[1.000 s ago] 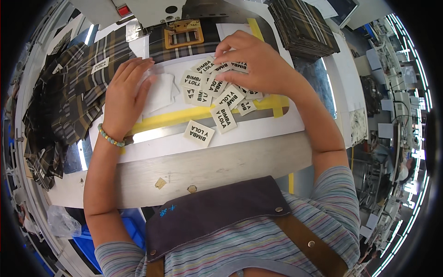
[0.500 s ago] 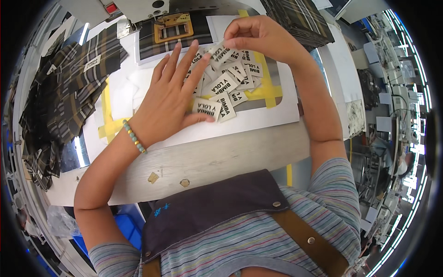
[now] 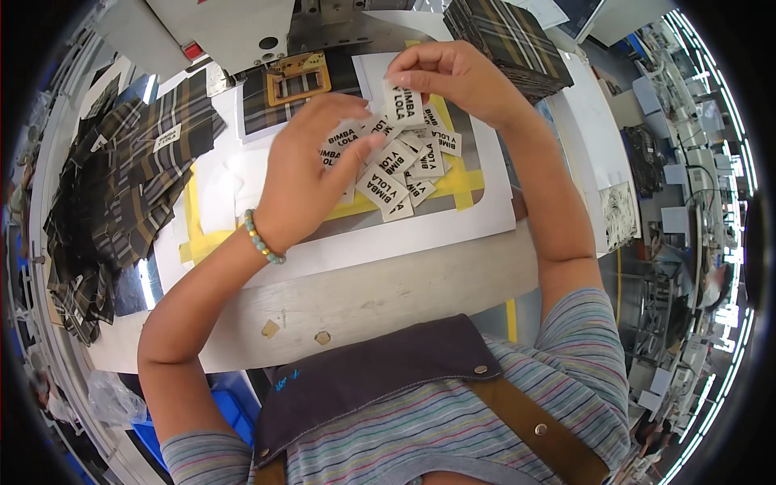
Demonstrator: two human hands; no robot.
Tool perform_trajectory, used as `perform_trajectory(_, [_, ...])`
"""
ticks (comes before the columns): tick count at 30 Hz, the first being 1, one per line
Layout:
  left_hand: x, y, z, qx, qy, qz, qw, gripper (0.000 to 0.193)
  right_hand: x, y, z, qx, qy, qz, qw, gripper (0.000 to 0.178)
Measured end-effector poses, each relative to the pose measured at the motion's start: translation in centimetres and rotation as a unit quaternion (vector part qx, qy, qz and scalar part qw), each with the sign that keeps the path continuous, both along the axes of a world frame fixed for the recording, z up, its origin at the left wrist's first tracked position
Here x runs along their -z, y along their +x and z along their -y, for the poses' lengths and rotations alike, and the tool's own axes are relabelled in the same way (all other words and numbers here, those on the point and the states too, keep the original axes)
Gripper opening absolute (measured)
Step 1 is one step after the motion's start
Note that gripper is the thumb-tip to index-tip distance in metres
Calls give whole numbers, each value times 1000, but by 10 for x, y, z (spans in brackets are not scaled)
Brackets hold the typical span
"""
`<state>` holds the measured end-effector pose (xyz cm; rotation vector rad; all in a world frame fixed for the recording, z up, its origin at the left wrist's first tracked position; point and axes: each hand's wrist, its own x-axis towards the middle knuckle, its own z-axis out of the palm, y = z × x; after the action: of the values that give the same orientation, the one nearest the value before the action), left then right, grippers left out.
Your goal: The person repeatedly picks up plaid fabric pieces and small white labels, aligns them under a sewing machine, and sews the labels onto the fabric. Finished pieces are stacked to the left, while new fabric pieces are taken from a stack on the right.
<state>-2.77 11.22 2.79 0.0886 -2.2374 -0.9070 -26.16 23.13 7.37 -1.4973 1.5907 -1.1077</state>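
Note:
Between the thumb and finger of my right hand (image 3: 461, 81) is a small white fabric label (image 3: 402, 105) with black lettering, raised over a loose heap of similar labels (image 3: 381, 186). My left hand (image 3: 311, 174) hovers at the left side of that heap, thumb and fingers apart and bent, nothing seen in it. Its palm hides some of the labels. Behind the hands, a yellowish frame (image 3: 300, 78) with a rectangular window lies on dark plaid fabric (image 3: 255, 101).
Labelled plaid pieces (image 3: 129, 174) pile up at the left. A stack of folded plaid fabric (image 3: 509, 48) stands back right. A pale machine (image 3: 222, 28) rises at the back. Yellow tape (image 3: 465, 182) borders the white sheet (image 3: 388, 242) on the wooden table (image 3: 388, 291).
My right hand has lifted the label off the heap, and it now hangs upright. My left hand has drawn its stretched fingers in, uncovering the near labels, which have shifted.

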Motion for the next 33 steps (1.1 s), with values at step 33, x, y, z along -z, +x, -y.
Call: perform_trajectory(33, [-16, 36, 107, -48, -192, 185, 963, 22, 35, -3, 143, 16, 99, -173, 980, 26])
